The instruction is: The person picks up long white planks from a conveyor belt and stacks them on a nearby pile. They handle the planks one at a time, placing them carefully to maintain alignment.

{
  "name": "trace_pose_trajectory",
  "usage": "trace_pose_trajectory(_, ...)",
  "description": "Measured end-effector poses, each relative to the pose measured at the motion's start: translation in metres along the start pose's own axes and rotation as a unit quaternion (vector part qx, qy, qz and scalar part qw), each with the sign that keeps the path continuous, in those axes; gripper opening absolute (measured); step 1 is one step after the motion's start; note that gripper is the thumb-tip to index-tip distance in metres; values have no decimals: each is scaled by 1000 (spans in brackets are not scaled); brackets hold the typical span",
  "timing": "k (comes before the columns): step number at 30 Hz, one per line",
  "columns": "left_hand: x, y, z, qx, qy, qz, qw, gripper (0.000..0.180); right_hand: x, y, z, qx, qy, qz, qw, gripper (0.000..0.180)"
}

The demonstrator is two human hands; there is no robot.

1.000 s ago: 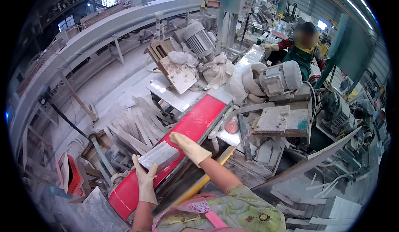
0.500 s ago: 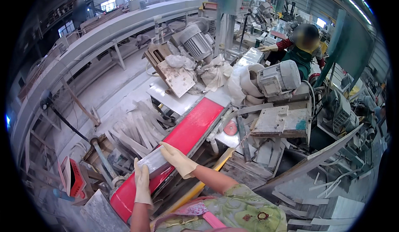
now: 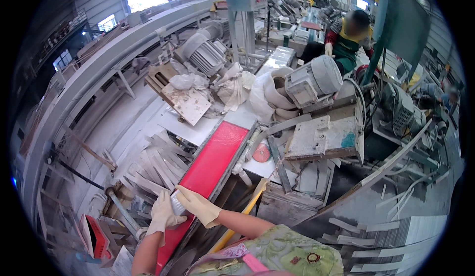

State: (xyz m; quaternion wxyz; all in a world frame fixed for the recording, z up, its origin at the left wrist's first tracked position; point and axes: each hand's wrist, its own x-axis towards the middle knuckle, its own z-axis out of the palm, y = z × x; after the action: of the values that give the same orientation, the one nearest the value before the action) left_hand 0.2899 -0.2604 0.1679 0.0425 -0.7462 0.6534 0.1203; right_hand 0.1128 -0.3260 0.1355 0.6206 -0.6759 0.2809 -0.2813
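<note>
Two gloved hands hold a pale strip on a red belt.

The left hand (image 3: 162, 215) and right hand (image 3: 198, 206) close on a pale stone strip (image 3: 177, 204) lying across the near end of the red belt (image 3: 213, 160). Left of the belt lies a heap of cut strips (image 3: 156, 162). Farther on, a grey motor (image 3: 314, 80) sits above the tabletop (image 3: 190, 127), and a co-worker (image 3: 346, 41) stands beyond.

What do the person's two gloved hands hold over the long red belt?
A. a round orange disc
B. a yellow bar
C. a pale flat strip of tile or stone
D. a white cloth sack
C: the left hand and the right hand, both in light gloves, grip a pale flat strip at the near end of the long red belt.
</note>
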Motion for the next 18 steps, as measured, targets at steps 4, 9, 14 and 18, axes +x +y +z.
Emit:
trace_pose_trajectory(4,-4,12,-17,-74,-71,-78,992,114,-3,3,-1,-27,7,-31,999,59)
trace_pose_trajectory(9,-5,19,-28,-24,-110,-105,988,106,-2,15,10,-46,46,-68,996,55)
trace_pose_trajectory(14,-10,12,-25,-38,-89,-57,994,97,10,29,30,-43,121,-62,990,49)
trace_pose_trajectory(18,-8,-4,-9,-32,-38,-15,999,93,12,30,48,-210,290,-133,924,48)
